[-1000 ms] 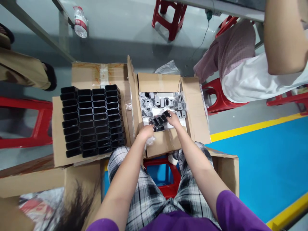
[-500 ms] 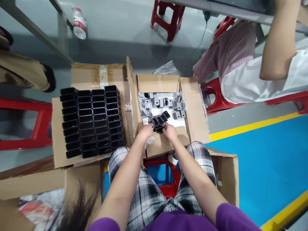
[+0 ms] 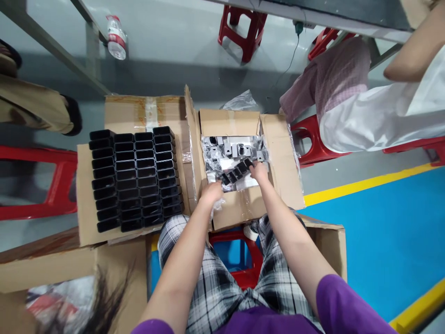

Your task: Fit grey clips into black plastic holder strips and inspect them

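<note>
The left hand (image 3: 212,191) has its fingers closed on the lower-left end of a row of black cases (image 3: 238,172) (open ends up), its long axis slanting up rightward over the carton (image 3: 239,206). The right hand (image 3: 259,172) pinches the upper-right end.

One head-worn camera looks forward and down at the hands (image 3: 211,191).

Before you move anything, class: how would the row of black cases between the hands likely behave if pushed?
The row of black cases could buckle or slide apart, since separate pieces sit side by side with no visible binding. Each is probably stiff, as its walls look straight, and perhaps light, looking hollow.
</note>
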A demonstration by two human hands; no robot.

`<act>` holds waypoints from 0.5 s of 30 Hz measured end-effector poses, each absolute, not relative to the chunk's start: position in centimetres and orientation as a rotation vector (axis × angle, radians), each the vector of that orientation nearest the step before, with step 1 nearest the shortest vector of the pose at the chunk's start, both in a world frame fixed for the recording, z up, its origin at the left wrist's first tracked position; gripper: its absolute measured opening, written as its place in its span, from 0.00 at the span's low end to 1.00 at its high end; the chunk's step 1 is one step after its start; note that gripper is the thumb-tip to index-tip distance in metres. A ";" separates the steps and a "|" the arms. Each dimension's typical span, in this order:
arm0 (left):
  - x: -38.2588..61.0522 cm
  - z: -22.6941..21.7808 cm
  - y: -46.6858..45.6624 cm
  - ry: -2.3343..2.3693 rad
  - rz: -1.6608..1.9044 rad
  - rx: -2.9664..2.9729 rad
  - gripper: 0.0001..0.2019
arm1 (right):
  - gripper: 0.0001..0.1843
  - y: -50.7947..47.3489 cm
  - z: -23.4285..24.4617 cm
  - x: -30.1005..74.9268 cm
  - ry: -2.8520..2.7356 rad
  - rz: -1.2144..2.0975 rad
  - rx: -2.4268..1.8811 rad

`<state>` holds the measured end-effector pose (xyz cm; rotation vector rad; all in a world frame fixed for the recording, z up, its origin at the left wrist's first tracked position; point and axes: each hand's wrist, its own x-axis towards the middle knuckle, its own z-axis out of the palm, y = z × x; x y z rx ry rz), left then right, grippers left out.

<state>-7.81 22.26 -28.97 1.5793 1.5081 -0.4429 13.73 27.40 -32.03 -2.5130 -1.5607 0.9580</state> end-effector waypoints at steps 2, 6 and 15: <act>-7.8 -28.9 22.3 1.527 -0.463 1.568 0.18 | 0.13 26.8 -32.9 13.2 -1.577 1.036 -2.521; -7.9 -28.6 22.4 1.572 -0.498 1.549 0.18 | 0.15 25.7 -33.7 13.1 -1.597 1.095 -2.512; -7.9 -28.5 22.4 1.596 -0.516 1.547 0.18 | 0.29 25.8 -33.2 16.4 -1.509 0.563 -2.599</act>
